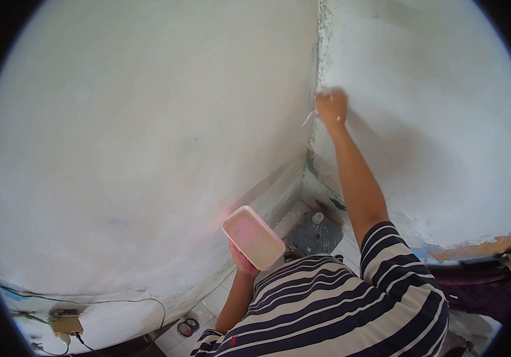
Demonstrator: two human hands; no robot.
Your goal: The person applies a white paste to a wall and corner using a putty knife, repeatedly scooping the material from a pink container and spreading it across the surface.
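Observation:
My right hand point(332, 107) is raised at the wall corner point(316, 77), its fingers closed round a thin, pale tool point(308, 119) whose tip points down and left. White smears show on the knuckles and wrist. The hand is slightly blurred. Low in front of my body, my left hand point(243, 260) holds a pink rectangular tray point(253, 238) from below, tilted, near the left wall. A pale layer covers the inside of the tray. Rough, flaking plaster runs down the corner between the two walls.
Below the corner, a dark grey slatted platform point(315, 234) bears a small pale cup point(318, 218). At the lower left, a socket box point(65, 324) has cables attached. A round dark object point(187, 327) lies on the tiles. Purple cloth point(481, 291) is at the right.

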